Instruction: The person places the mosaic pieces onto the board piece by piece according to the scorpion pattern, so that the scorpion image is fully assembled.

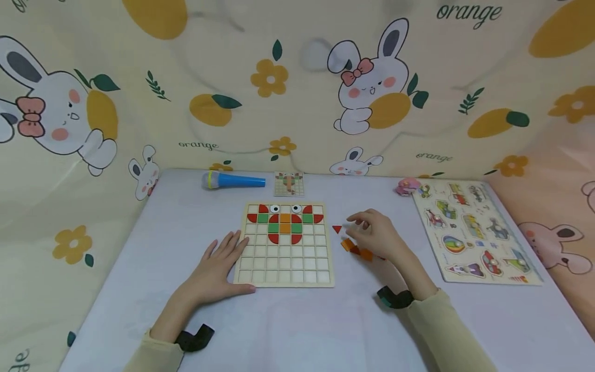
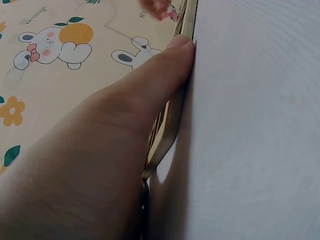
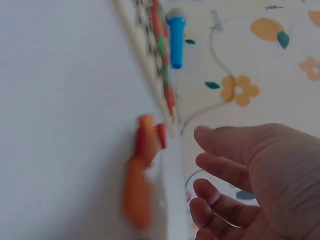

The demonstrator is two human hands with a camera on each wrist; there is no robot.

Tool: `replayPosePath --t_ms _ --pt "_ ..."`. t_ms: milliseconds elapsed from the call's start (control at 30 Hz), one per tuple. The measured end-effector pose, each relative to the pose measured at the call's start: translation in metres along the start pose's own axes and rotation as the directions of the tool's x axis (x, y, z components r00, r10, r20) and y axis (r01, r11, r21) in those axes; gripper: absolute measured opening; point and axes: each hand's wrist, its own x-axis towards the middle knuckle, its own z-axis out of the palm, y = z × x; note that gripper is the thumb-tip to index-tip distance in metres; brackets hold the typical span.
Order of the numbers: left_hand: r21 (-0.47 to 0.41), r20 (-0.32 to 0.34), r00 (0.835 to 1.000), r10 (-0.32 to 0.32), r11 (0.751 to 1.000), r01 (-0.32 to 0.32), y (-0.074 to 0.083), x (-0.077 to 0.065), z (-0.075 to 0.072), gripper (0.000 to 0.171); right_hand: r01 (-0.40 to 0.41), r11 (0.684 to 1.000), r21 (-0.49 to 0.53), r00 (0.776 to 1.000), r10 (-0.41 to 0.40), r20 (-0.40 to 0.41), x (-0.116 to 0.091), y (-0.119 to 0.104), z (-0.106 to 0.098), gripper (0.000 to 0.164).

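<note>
My left hand [image 1: 216,274] rests on the lower left side of a wooden grid board [image 1: 284,284], fingers spread, thumb along the near edge. In the left wrist view the thumb [image 2: 155,70] presses against the board's side. Red, green and orange pieces with two round eye pieces [image 1: 275,208] form a pattern in the upper rows. Right of the board, my right hand [image 1: 381,235] hovers over loose orange pieces [image 1: 366,254] and a red triangle [image 1: 337,229]. Its fingers are loosely bent with nothing between them in the right wrist view.
Behind the board lie a small pattern card [image 1: 289,184] and a blue toy microphone [image 1: 239,180]. On the right is a picture puzzle board [image 1: 465,274], with a pink toy [image 1: 407,186] at its far left corner. A printed cloth [image 1: 307,113] hangs behind the table.
</note>
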Motion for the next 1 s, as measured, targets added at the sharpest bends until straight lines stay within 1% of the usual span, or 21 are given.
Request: replayPosePath --t_ms 167,333,533,633,833,1000 --pt "-0.010 0.001 1.000 0.005 1.000 -0.005 -0.001 -0.002 -0.001 0.123 0.033 0.999 -0.038 0.999 -0.032 0.035 -0.018 0.018 0.003 0.032" --pt "-0.010 0.001 1.000 0.006 1.000 -0.006 -0.001 -0.002 -0.002 0.123 0.068 0.997 -0.025 0.996 -0.066 0.057 -0.027 0.029 0.008 0.034" --pt "-0.009 0.005 1.000 0.012 1.000 -0.011 0.000 -0.002 -0.002 0.123 0.072 0.997 -0.028 0.997 -0.072 -0.002 -0.031 0.029 0.016 0.035" --pt "-0.009 0.008 1.000 0.012 1.000 -0.012 0.000 -0.002 -0.002 0.123 0.082 0.996 -0.033 0.996 -0.083 -0.024 -0.031 0.028 0.022 0.032" --pt "-0.011 0.006 1.000 0.012 1.000 -0.012 0.002 -0.002 -0.004 0.122 0.113 0.993 -0.040 0.991 -0.115 -0.063 -0.030 0.028 0.031 0.022" --pt "-0.019 0.005 1.000 0.007 1.000 -0.007 0.003 -0.002 -0.004 0.122 0.119 0.992 -0.046 0.990 -0.122 -0.076 -0.029 0.028 0.032 0.022"
